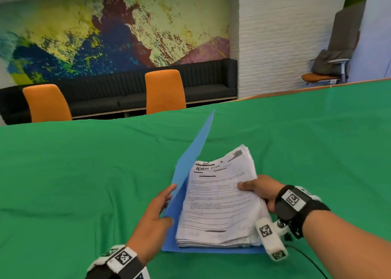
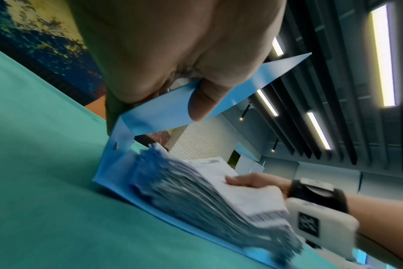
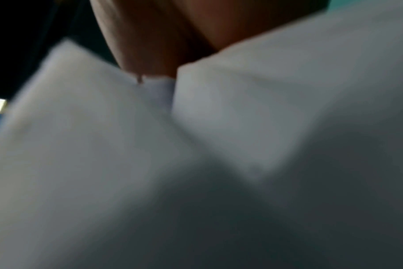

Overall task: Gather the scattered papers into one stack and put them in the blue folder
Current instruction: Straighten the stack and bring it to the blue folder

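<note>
Both hands are close to the camera. One left hand (image 1: 157, 213) holds up the cover of the blue folder (image 1: 193, 152), thumb pinched on its edge. One right hand (image 1: 259, 191) grips the stack of papers (image 1: 220, 204) by its side and rests it on the folder's bottom half, on the green tabletop (image 1: 84, 173). No loose sheets show, so the gathering looks done. Closing the cover looks like the only job left. Handwriting on the top sheet reads "HR" and "ADMIN"; the next word is too blurry.
</note>
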Tool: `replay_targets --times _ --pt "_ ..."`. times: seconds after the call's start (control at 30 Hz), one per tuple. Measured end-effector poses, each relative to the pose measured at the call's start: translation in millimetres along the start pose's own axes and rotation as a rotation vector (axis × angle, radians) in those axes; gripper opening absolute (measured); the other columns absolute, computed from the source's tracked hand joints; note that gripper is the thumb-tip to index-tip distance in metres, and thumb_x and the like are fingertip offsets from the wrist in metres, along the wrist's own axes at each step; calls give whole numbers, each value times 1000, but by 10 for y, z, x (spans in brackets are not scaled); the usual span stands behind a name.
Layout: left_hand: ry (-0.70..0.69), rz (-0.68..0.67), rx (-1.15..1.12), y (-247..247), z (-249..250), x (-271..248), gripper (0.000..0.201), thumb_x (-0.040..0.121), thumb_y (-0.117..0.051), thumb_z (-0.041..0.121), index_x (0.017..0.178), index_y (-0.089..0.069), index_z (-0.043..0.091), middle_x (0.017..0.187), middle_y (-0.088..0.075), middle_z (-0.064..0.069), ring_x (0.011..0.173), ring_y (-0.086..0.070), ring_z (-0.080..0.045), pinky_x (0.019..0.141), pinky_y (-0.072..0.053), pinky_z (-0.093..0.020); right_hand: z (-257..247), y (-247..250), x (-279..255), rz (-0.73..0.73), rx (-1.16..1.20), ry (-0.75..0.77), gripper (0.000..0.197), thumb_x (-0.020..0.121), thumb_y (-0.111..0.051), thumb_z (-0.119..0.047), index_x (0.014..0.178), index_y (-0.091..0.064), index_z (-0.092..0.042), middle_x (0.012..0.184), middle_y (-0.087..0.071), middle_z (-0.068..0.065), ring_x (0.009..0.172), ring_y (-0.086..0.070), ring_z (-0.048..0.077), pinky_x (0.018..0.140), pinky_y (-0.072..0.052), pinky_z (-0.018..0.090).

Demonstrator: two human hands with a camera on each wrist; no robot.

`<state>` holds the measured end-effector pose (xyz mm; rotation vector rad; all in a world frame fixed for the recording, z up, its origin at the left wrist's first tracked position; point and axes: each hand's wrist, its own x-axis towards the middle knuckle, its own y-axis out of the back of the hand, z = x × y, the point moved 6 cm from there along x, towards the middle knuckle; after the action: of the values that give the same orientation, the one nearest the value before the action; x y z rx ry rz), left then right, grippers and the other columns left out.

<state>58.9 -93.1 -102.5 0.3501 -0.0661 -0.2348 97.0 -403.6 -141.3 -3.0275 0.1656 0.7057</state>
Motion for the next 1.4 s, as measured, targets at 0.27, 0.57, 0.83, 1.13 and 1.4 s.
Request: replay_targets --times 0.27,0.57,0.83,1.13,1.4 --pt "-123 -149 557 -226 61 -4 76 77 -64 34 133 -25 67 144 -25 14 138 -29 4 109 -17 -2 -67 -234 318 9 -113 42 55 98 -60 -47 130 -63 -2 119 -71 13 105 -70 30 97 -58 45" --pt "54 -291 838 -351 74 23 108 54 -45 99 148 -33 48 154 -13 12 148 -10 -6 123 -20 -33 -61 521 222 175 -144 -103 53 96 -54 -61 112 -62 -11 110 -67 13 88 -59 28 75 -50 36" --pt "482 -20 127 53 -246 532 84 77 -75 50 142 -43 6 111 -71 -18 85 -72 -30 76 -58 -40 -58 347 199 62 -357 -39 29 93 -73 -34 101 -56 -12 89 -59 13 65 -60 26 58 -55 31" --pt "619 -115 -321 -273 -291 448 26 90 -62 7 113 -66 -4 98 -75 -21 71 -74 -31 58 -61 -37 -74 333 94 60 -276 84 49 88 -80 -24 129 -58 -8 122 -73 14 110 -72 35 89 -58 45" --pt "364 -52 -643 -139 -62 205 44 80 -56 1 123 -59 -7 114 -69 -30 99 -69 -47 80 -60 -55 11 337 -397 -72 -186 118 66 85 -81 -31 141 -48 -25 119 -75 9 90 -72 24 69 -55 34"
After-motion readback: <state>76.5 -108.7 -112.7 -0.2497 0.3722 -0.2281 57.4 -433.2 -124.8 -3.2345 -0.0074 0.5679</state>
